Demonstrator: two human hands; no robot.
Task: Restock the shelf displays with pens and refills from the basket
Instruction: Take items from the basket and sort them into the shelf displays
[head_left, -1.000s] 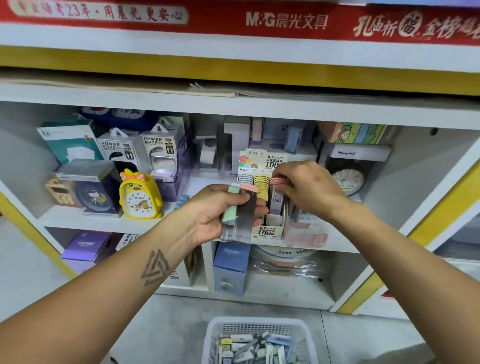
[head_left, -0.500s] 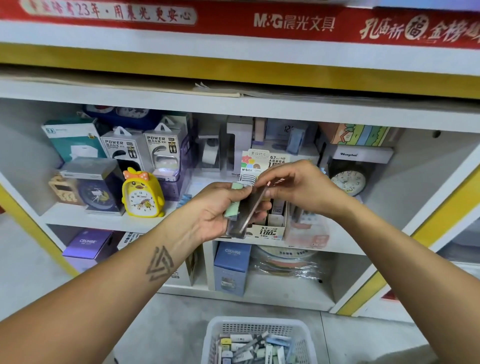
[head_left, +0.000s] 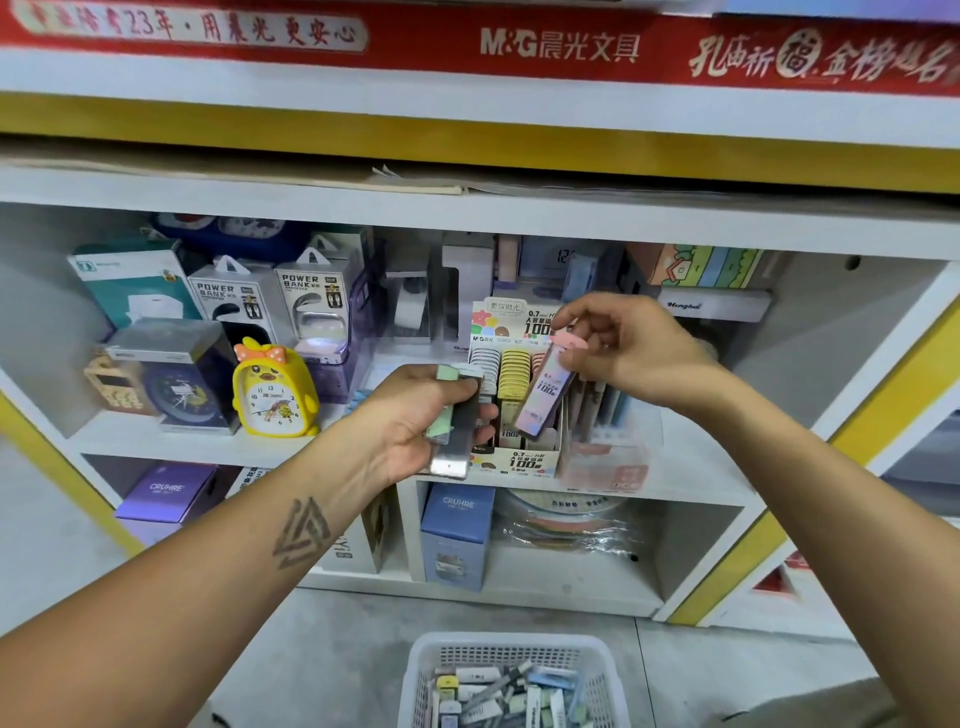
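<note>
My left hand (head_left: 415, 421) grips a small stack of lead refill cases (head_left: 457, 421), one with a green cap, in front of the middle shelf. My right hand (head_left: 628, 353) pinches a pink-capped refill case (head_left: 545, 395) by its top and holds it tilted just above the cardboard refill display box (head_left: 519, 460). The display box stands on the shelf with rows of grey, yellow and pink capped cases in it. A white basket (head_left: 511, 675) with several more refill cases sits on the floor below.
A yellow duck alarm clock (head_left: 272, 392), power bank boxes (head_left: 311, 306) and a dark clock box (head_left: 171, 374) fill the shelf's left side. A clear pink holder (head_left: 608, 457) stands right of the display box. Blue and purple boxes (head_left: 454, 535) sit on the lower shelf.
My right hand took the pink-capped case from the stack in my left hand and lifted it to the right, over the display box. My left hand stayed nearly still.
</note>
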